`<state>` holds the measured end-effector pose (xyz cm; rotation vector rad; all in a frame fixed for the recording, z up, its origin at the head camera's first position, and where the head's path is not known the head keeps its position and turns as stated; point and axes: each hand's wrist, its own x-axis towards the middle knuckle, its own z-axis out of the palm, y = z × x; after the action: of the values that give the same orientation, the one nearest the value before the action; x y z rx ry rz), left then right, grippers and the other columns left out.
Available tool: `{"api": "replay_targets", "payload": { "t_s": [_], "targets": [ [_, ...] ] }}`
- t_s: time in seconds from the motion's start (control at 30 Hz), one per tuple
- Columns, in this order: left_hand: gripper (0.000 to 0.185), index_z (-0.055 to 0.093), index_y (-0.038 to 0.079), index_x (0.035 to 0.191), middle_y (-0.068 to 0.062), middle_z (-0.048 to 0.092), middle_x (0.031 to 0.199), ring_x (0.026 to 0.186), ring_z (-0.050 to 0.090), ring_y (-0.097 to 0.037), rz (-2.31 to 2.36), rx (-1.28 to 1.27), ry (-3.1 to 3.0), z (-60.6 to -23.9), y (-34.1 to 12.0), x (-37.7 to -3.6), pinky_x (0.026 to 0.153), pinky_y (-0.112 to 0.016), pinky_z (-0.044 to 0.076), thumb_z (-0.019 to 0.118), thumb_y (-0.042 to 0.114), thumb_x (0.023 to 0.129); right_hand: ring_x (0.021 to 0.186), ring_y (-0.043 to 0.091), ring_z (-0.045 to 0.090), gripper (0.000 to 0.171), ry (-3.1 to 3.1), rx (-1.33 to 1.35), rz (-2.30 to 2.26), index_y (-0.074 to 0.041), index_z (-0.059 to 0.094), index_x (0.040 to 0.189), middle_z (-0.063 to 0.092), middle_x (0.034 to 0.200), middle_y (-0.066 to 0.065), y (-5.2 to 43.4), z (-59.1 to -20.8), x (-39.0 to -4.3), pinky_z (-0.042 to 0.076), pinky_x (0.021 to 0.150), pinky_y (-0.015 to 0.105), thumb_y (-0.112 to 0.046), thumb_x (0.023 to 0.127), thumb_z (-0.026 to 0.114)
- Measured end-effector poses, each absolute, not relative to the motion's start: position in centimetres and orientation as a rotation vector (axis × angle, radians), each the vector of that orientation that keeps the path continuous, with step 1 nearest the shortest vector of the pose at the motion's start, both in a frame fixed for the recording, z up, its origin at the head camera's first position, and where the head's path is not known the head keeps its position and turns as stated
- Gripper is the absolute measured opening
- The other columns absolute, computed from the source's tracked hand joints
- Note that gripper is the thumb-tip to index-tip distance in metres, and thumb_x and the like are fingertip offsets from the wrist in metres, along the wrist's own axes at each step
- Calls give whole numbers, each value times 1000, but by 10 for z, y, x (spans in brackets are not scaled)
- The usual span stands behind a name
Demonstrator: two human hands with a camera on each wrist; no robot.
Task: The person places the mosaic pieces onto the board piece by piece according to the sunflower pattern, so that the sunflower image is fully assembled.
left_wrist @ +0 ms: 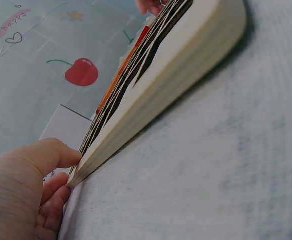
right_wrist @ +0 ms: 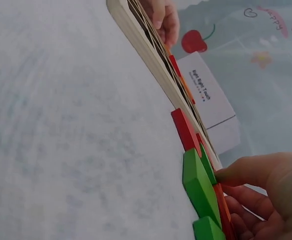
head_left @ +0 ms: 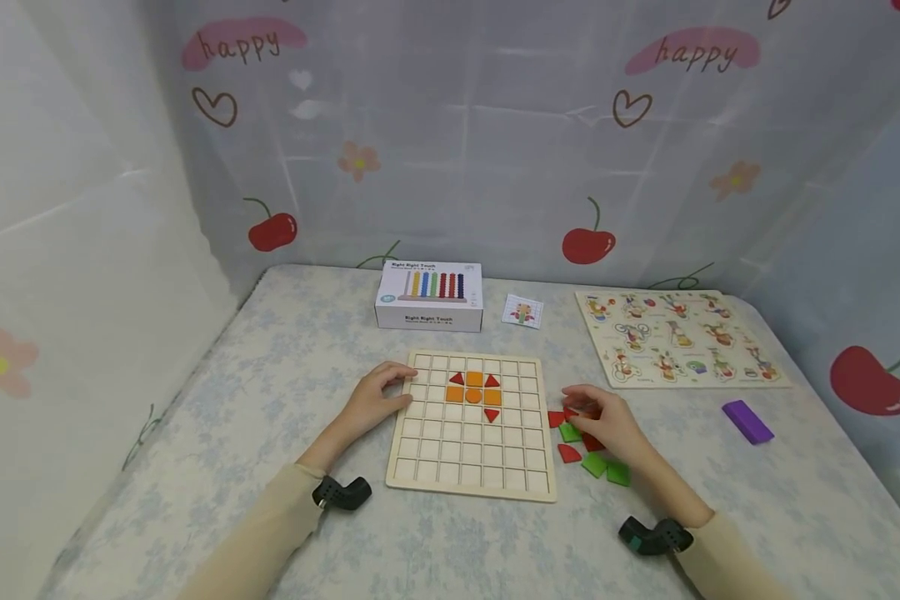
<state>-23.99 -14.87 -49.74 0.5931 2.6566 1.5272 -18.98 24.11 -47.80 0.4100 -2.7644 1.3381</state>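
Observation:
A wooden grid board [head_left: 438,473] lies flat on the table. Near its upper middle sit three orange squares [head_left: 475,379], an orange circle [head_left: 474,396] and three red triangles [head_left: 491,415]. At the board's left edge, my left hand [head_left: 375,397] holds the rim with thumb and fingers; the left wrist view shows the thumb [left_wrist: 66,155] on the top edge. My right hand [head_left: 611,421] reaches over loose red pieces [head_left: 569,453] and green squares [head_left: 594,465] beside the board. Its thumb tip touches the pieces; I cannot tell whether it pinches one.
Behind the board stand a white toy box [head_left: 429,318] and a small picture card [head_left: 522,311]. A wooden picture puzzle [head_left: 682,342] lies at the back right, with a purple block [head_left: 747,422] in front of it. A printed curtain [head_left: 435,167] hangs behind the table.

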Motion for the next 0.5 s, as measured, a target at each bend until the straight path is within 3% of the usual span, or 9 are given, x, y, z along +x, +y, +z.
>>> {"api": "replay_targets", "payload": {
  "t_s": [0.4,0.5],
  "targets": [
    [35,63,12,123,-5,58,126,121,53,-23,1523,583,2650,-498,-150,-241,106,-43,43,67,12,88,91,30,64,38,-2750,446,1312,3,61,120,69,106,21,243,-479,-191,51,69,19,-1,83,70],
    [35,63,13,123,-4,58,126,121,53,-22,1526,582,2644,-499,-150,-241,106,-43,43,67,12,88,85,22,62,37,-2732,396,1309,4,61,118,69,103,20,243,-481,-191,49,67,18,0,82,71]
  ]
}}
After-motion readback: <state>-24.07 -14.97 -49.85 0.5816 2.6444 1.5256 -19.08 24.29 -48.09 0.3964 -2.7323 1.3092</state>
